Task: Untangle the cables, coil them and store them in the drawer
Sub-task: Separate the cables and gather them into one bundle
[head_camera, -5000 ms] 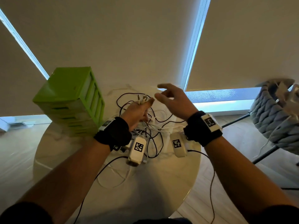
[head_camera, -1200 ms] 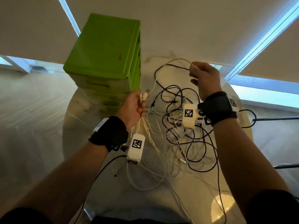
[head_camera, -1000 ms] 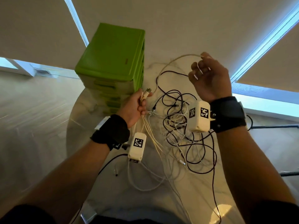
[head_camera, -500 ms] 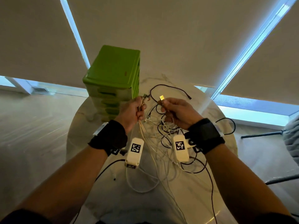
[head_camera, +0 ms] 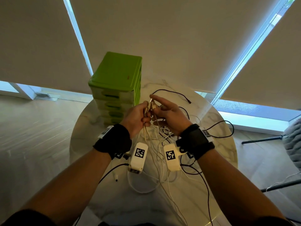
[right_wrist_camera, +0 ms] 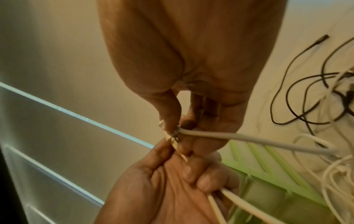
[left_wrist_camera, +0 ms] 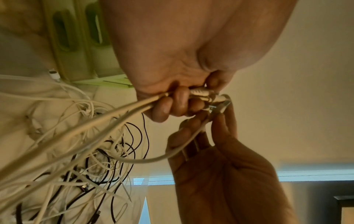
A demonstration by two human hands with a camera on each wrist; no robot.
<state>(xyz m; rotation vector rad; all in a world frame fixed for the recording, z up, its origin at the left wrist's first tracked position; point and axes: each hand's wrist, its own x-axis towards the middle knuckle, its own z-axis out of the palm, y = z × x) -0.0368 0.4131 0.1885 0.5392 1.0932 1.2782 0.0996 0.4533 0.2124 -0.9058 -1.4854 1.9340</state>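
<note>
White and black cables (head_camera: 162, 162) lie tangled on the round marble table (head_camera: 91, 136). My left hand (head_camera: 138, 115) grips a bundle of several white cable ends (left_wrist_camera: 199, 91) in its curled fingers above the pile; the strands (left_wrist_camera: 95, 119) trail down into the tangle. My right hand (head_camera: 164, 110) is right against it. Thumb and forefinger pinch the plug end of one white cable (right_wrist_camera: 249, 141) next to the left hand's bundle. The green drawer unit (head_camera: 116, 82) stands just behind the hands with its drawers closed.
A black cable (head_camera: 172, 92) loops over the far side of the table, and another (head_camera: 228, 126) hangs past the right rim. A grey knitted chair (head_camera: 293, 141) stands at the right. Blinds and windows are behind. Bare tabletop shows at the left.
My right hand came down from the far side of the table with a white cable end and closed in on the left hand. The left hand kept hold of its bundle.
</note>
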